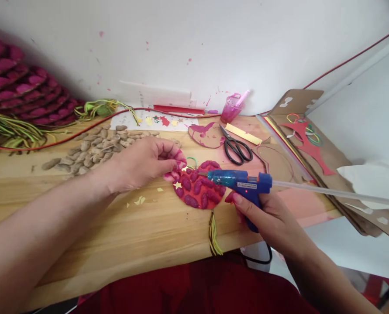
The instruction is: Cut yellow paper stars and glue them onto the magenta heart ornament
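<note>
My right hand (266,216) is wrapped round the handle of a blue hot glue gun (240,181), its red light lit and a long clear glue stick (315,188) coming out of the back. The nozzle points left, over a red heart-shaped piece (196,192) covered with painted magenta peanuts. My left hand (161,161) pinches a small yellow paper star (184,169) at the heart's upper left. Another yellow star (177,185) lies at its left edge. A green loop (191,162) shows at the top, and a yellow-and-brown tassel (214,233) hangs below.
Loose peanuts (96,148) lie left of my hands. Black-handled scissors (235,146), a cardboard heart (207,134) and a pink-stained cup (232,108) stand or lie behind. Stacked cardboard (325,192) is on the right. A red cord (92,126) crosses the table's back.
</note>
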A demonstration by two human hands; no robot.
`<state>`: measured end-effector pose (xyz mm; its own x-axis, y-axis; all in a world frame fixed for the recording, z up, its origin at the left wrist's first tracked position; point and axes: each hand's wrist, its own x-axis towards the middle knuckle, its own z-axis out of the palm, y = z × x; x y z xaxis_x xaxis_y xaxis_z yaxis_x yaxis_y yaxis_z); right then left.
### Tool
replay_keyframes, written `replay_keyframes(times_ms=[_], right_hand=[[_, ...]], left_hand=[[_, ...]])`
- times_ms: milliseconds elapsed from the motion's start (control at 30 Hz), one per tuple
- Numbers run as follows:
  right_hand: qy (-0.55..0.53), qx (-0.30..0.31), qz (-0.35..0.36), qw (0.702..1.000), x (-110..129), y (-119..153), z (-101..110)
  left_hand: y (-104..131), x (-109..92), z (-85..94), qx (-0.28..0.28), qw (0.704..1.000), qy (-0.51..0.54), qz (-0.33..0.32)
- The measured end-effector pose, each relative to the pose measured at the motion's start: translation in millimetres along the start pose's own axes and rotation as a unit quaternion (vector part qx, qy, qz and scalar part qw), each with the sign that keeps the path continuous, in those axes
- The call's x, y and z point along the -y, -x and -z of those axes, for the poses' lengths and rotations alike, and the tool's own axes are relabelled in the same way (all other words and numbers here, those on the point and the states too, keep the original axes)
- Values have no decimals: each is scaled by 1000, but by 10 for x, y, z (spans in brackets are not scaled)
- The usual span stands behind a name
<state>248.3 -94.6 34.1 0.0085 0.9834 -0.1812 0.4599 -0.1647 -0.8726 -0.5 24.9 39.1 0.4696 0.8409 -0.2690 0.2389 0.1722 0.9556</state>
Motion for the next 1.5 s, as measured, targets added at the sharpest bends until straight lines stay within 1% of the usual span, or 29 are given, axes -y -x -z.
replay_keyframes(times_ms=[200,333,500,700,933,1100,1200,1333,1500], right_hand=[[58,35,79,995,110,-16,-57],[89,38,98,990,142,-24,-62],[96,27,98,990,147,-26,-69],[101,22,104,989,160,-41,-85],[122,29,124,984,161,-49,-77],[130,31,122,983,155,-46,-75],[135,31,123,983,154,-45,-73],[147,31,123,981,148,-40,-65],[170,38,142,974,121,-43,-57]], left_hand=[[-45,118,35,-9,1000,-3,-8],[-42,106,9,-21,1000,-13,-18],[-36,89,-36,-44,999,-5,22],[-31,66,-75,-59,998,-2,25],[-43,101,-57,-54,998,-22,10],[-51,137,-41,-63,998,1,27],[-59,166,-35,-56,998,-4,20],[-64,201,-27,-27,999,-39,-15],[-42,176,-18,0,995,-92,-34]])
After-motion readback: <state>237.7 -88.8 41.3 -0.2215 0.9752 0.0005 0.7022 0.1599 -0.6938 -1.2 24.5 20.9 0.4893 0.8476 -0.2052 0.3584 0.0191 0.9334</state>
